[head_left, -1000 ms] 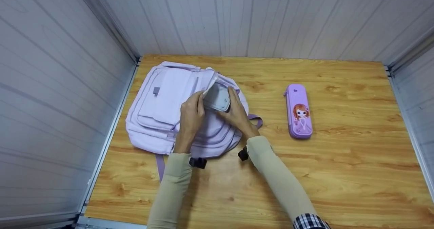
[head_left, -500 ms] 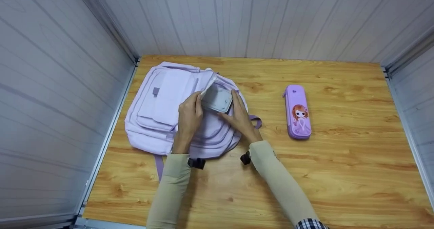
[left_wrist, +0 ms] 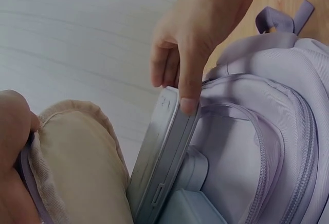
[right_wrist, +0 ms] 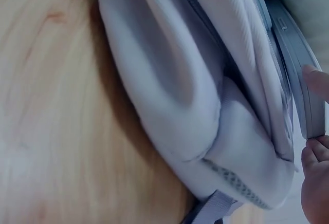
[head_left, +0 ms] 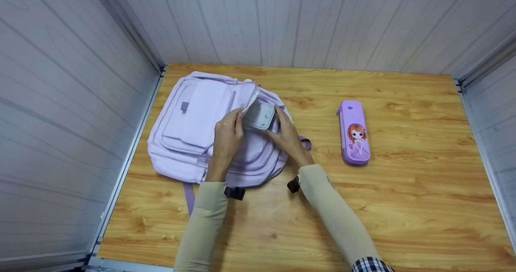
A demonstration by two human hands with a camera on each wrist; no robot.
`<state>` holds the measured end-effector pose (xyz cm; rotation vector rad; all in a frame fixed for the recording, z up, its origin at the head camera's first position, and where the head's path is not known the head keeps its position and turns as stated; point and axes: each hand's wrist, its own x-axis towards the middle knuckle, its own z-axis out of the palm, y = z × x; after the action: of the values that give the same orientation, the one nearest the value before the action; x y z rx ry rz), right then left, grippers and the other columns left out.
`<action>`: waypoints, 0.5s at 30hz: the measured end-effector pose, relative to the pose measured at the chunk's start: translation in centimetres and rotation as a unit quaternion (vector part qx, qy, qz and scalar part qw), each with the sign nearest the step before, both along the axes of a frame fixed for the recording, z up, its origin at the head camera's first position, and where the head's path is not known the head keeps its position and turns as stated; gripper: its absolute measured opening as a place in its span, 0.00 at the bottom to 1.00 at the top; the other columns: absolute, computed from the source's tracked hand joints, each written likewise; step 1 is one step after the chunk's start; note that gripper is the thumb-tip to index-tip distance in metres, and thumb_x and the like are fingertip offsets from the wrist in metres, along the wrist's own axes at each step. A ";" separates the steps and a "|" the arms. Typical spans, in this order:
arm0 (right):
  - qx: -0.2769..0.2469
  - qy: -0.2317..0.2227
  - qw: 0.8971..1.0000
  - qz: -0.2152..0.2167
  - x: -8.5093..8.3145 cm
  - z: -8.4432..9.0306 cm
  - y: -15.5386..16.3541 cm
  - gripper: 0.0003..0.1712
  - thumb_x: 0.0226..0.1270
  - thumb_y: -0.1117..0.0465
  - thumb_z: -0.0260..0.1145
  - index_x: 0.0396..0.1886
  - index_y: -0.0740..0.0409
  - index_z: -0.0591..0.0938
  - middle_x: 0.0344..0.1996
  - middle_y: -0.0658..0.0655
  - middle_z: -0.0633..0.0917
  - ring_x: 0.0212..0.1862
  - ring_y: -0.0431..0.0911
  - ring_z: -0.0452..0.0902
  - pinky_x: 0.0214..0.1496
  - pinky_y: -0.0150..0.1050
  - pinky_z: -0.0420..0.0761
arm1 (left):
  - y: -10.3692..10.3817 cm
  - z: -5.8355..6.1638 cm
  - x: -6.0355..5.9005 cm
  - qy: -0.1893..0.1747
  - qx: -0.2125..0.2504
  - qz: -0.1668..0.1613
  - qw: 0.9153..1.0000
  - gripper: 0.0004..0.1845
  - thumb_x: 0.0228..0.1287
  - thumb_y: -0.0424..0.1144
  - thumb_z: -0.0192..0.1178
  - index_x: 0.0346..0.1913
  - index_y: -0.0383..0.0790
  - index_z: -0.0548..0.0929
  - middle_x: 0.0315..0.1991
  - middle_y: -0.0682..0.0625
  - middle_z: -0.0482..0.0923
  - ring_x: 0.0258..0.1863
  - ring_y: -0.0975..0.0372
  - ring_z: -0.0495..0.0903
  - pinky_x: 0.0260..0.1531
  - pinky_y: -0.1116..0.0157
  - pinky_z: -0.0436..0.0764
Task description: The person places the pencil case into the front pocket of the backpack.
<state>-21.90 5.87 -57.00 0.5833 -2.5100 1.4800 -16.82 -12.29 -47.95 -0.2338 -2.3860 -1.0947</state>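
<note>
A pale lilac backpack (head_left: 197, 111) lies on the table with one compartment unzipped. My left hand (head_left: 228, 137) pinches the edge of its front flap (left_wrist: 85, 152) and holds it lifted; the flap's beige lining shows in the left wrist view. My right hand (head_left: 288, 137) grips the end of a flat pale grey box (head_left: 260, 117), thumb on one face and fingers behind. The box (left_wrist: 164, 152) stands tilted in the opening, its lower end hidden by the flap and bag. Beside it inside the bag are a light blue box (left_wrist: 193, 208) and a greyish rounded case (left_wrist: 195, 167).
A purple pencil case (head_left: 354, 131) with a cartoon girl lies to the right on the wooden table (head_left: 423, 163). Bag straps (head_left: 188, 199) trail onto the table. Pale panels (head_left: 274, 26) stand at the back and both sides.
My right hand has shifted slightly right, still gripping the grey box, whose angle has changed a little. My left hand keeps hold of the flap. The pencil case has stayed put.
</note>
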 end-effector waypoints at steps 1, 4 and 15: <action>-0.001 0.004 1.000 0.002 -0.1 0.0 -0.2 0.48 0.55 0.62 0.73 0.70 0.71 0.59 0.68 0.69 0.65 0.70 0.60 0.61 0.73 0.49 0.59 | 0.0 0.0 0.0 -0.002 -0.001 -0.001 1.000 0.13 0.72 0.33 0.50 0.47 0.30 0.82 0.43 0.40 0.84 0.46 0.52 0.84 0.47 0.58 0.81; -0.003 0.008 1.000 0.006 -0.3 0.0 -0.8 0.48 0.55 0.62 0.73 0.70 0.71 0.59 0.68 0.69 0.66 0.68 0.60 0.63 0.72 0.49 0.61 | 0.0 0.1 0.0 -0.006 -0.005 -0.003 1.000 0.13 0.72 0.33 0.49 0.47 0.30 0.82 0.43 0.39 0.84 0.46 0.52 0.84 0.47 0.58 0.81; 0.001 -0.014 1.000 0.009 -1.2 0.2 -2.8 0.47 0.54 0.65 0.72 0.71 0.69 0.59 0.69 0.66 0.65 0.70 0.56 0.62 0.72 0.45 0.61 | 0.1 0.2 0.2 -0.006 -0.011 0.003 1.000 0.12 0.71 0.33 0.50 0.47 0.31 0.82 0.43 0.41 0.85 0.45 0.53 0.84 0.47 0.58 0.80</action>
<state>-23.10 3.08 -56.79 0.5897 -2.5340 1.5024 -16.64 -12.18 -47.73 -0.2274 -2.4093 -1.0693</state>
